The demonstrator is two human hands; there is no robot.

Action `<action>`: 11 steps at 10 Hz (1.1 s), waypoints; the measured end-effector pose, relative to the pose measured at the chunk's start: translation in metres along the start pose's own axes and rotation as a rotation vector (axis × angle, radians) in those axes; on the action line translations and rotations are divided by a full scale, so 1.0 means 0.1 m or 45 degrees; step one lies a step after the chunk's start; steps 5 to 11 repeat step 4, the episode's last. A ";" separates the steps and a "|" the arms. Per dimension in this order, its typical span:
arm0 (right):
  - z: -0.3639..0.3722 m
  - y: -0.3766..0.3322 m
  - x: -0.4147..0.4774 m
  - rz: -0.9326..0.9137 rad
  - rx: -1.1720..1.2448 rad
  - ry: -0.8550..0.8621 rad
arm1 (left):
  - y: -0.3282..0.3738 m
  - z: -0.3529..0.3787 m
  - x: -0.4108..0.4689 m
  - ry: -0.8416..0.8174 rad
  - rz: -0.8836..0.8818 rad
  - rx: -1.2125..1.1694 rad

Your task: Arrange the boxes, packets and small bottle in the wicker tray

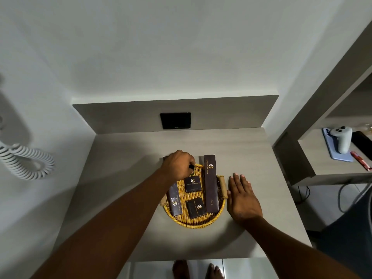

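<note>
A round yellow wicker tray [198, 222] sits on the grey counter. In it lie a long dark comb box [211, 184] along the right side, a narrow dark box [175, 200] on the left, and two square dark packets, one in the middle [192, 184] and one at the front [196, 208]. My left hand [178, 165] hovers over the tray's far edge, closed on a small dark-capped bottle [191, 167] that is mostly hidden by the fingers. My right hand [241, 197] lies flat and open on the counter, touching the tray's right wooden handle [223, 187].
A black wall socket plate [175, 120] sits on the back panel. A coiled white cord [26, 161] hangs at left. On the lower shelf at right lie a blue phone with a white controller [341, 142] and a red packet [361, 160]. My bare feet show below the counter's front edge.
</note>
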State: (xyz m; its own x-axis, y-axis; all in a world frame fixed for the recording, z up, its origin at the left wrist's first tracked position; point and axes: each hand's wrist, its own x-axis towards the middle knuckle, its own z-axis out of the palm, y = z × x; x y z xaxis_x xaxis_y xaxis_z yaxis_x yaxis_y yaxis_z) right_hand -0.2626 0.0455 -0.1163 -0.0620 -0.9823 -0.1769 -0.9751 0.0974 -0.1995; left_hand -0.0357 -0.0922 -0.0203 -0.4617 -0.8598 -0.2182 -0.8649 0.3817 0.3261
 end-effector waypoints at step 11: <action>-0.05 0.01 -0.01 0.019 0.201 0.073 | -0.03 0.02 -0.07 0.027 -0.002 -0.086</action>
